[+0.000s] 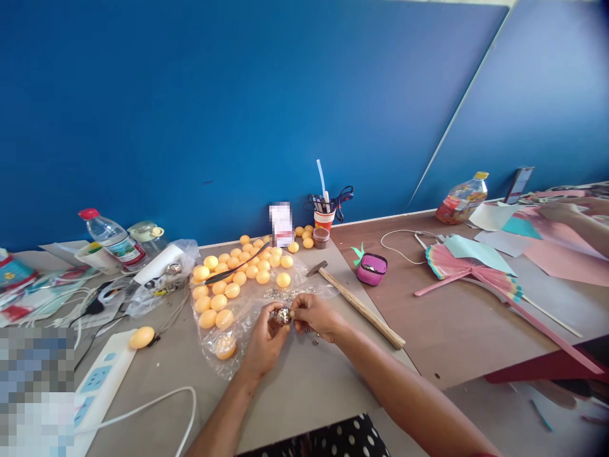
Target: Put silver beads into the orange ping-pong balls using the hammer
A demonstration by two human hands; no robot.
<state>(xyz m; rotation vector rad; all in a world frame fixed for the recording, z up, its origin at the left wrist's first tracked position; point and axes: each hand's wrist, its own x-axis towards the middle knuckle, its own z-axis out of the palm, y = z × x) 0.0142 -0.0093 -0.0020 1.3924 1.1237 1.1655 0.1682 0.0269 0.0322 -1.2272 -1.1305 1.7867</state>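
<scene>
Both hands close on a small glittering ball (283, 315) above the desk (304, 387).

The left hand (266, 336) cups the ball from below, fingers curled shut round it, while the right hand (314, 315) pinches its far side with thumb and fingertips pressed together. Forearms angle in from the near edge, wrists low. The ball looks light and thin-walled (much like the orange balls (238, 273) heaped on clear plastic just beyond), probably easy to dent, its studded skin likely best held by the sides. A hammer (354, 301) lies near the right wrist.

glossy sequinned ball (283, 315), smooth orange balls (231, 291) — crinkly clear plastic (247, 315)
</scene>
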